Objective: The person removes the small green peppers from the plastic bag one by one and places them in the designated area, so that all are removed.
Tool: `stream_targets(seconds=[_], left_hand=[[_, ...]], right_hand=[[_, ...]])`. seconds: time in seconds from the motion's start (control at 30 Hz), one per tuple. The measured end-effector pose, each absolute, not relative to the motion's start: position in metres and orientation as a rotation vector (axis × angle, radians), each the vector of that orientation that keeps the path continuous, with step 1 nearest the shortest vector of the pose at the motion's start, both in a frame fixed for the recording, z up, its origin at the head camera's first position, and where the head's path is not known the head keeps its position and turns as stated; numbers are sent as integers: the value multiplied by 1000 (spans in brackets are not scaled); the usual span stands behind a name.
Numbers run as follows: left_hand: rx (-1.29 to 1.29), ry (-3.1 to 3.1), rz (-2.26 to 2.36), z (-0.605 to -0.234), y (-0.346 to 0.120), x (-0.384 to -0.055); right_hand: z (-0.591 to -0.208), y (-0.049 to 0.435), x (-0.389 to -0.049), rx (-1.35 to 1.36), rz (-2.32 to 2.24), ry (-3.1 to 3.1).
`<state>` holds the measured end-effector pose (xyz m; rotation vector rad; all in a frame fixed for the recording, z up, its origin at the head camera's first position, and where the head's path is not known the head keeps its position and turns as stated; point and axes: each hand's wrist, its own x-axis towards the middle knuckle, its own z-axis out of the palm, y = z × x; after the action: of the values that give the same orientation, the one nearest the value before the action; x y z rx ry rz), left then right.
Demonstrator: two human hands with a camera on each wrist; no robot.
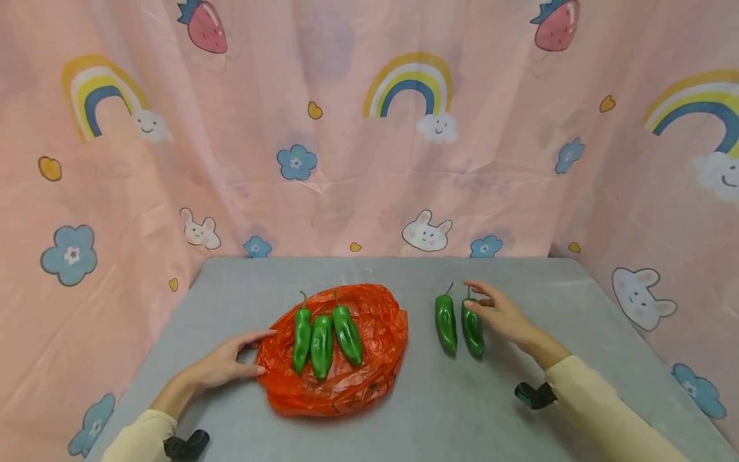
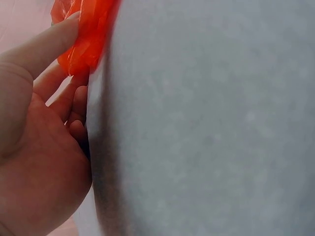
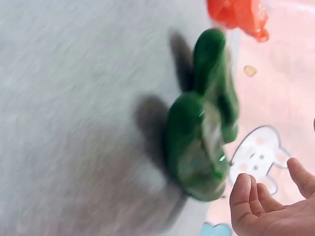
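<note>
Near the table's middle lies a crumpled orange-red plastic bag (image 1: 378, 346) with three green peppers (image 1: 321, 346) on it. My left hand (image 1: 222, 364) is at the bag's left edge, thumb and forefinger spread apart with their tips touching the plastic. The left wrist view has the thumb overlapping the bag (image 2: 88, 39). To the right, two more green peppers lie side by side, one inner (image 1: 446, 325) and one outer (image 1: 472, 330). My right hand (image 1: 502, 314) hovers over the stem end of the outer pepper, fingers parted, and shows apart from the peppers (image 3: 197, 147) in the right wrist view.
All this rests on a grey table (image 1: 421, 410). A pink patterned curtain (image 1: 346, 212) rises behind the table and along both sides. Black devices are strapped at the left wrist (image 1: 186, 446) and right wrist (image 1: 535, 396).
</note>
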<state>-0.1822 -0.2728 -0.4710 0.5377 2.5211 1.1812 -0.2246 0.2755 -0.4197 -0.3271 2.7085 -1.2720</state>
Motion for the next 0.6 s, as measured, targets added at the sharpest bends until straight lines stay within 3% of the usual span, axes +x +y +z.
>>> stream_targets(seconds=[0.6], left_hand=[[571, 2523, 1209, -472, -271, -181]], right_hand=[[-405, 233, -213, -502, -1315, 2668]])
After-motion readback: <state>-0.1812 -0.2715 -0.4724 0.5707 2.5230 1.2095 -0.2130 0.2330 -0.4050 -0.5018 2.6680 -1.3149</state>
